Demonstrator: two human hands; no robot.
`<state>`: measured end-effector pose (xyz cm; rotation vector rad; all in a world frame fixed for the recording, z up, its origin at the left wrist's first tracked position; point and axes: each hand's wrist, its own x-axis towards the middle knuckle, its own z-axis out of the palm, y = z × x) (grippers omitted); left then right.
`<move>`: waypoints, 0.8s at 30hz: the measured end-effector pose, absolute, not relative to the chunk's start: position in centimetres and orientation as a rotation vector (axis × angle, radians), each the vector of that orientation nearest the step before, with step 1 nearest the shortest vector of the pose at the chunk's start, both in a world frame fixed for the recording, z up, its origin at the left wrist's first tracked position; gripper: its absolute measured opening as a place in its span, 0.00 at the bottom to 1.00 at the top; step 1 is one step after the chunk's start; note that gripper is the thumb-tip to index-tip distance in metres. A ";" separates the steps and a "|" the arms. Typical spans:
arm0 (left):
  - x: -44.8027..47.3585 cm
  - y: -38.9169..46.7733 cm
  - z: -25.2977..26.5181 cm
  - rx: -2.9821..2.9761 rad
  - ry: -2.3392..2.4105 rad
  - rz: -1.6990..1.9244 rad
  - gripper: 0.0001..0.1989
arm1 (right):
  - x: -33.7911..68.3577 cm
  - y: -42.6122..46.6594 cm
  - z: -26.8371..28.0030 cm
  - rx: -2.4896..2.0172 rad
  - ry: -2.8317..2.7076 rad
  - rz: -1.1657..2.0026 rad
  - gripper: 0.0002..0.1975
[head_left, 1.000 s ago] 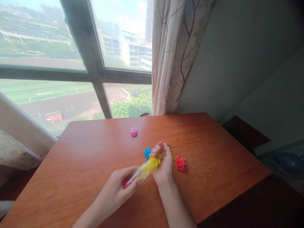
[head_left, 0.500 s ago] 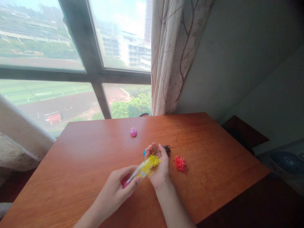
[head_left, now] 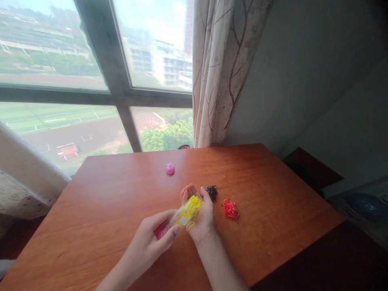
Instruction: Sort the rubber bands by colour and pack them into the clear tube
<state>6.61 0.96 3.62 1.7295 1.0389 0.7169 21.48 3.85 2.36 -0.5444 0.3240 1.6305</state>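
Note:
My left hand (head_left: 151, 234) is closed around a clear plastic container (head_left: 176, 221), with pink showing at the end near my palm. Yellow rubber bands (head_left: 191, 207) bunch at the container's tilted far end, over my right palm. My right hand (head_left: 203, 214) is palm up and cupped, its fingers loosely curled but apart. I cannot tell how many bands rest in that palm. Just beyond it lies a pile of black bands (head_left: 211, 192), partly covered by the thumb. To its right is a pile of red bands (head_left: 230, 209).
A small pink round piece (head_left: 170, 169) with a knobbed top sits farther back on the brown wooden table (head_left: 100, 214). Behind the table are a window (head_left: 121, 97) and a patterned curtain (head_left: 218, 72). The table's right edge borders a dark area.
My right hand has shifted slightly left and its fingers have moved, hiding a blue item seen earlier behind it. More of the black pile shows. The container stays tilted in my left hand.

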 end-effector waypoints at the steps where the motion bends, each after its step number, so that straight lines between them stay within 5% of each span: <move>1: 6.6 1.0 3.7 1.725 1.031 0.724 0.19 | 21.5 3.9 2.3 -0.539 0.322 1.631 0.13; 24: 6.4 0.5 2.7 1.781 0.954 0.717 0.18 | 25.8 4.9 2.5 -0.199 0.388 1.485 0.05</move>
